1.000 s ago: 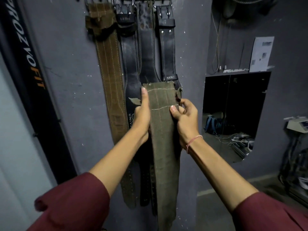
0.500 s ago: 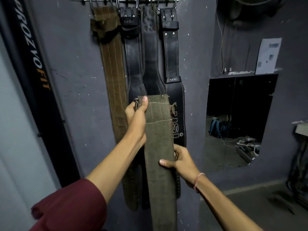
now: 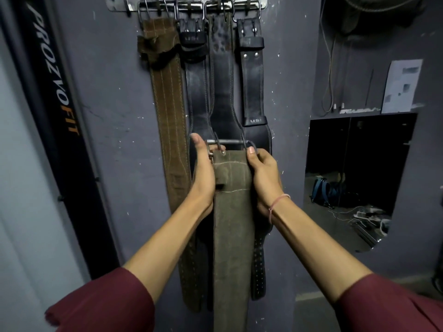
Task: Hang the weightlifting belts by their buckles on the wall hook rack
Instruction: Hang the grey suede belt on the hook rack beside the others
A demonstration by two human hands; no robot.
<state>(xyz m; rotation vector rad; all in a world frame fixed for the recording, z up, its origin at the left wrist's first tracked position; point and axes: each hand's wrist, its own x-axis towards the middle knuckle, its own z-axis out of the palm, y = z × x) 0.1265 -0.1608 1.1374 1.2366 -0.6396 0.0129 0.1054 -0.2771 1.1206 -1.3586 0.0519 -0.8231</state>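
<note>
The olive suede belt [image 3: 231,236] is held upright in front of the wall, its long tail hanging straight and looking thick, stiff and weighty; its top is clamped by the left hand [image 3: 203,171] and right hand [image 3: 265,173], just under the steel buckle [image 3: 225,143], judged the surest hold; beyond, four belts are hung from the hook rack [image 3: 187,2].

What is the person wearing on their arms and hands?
Both hands, left hand and right hand, are bare, with no gloves or rings visible. Loose dark red sleeves are pushed up near the elbows, leaving the forearms uncovered. A thin pink thread bracelet circles the right wrist.
</note>
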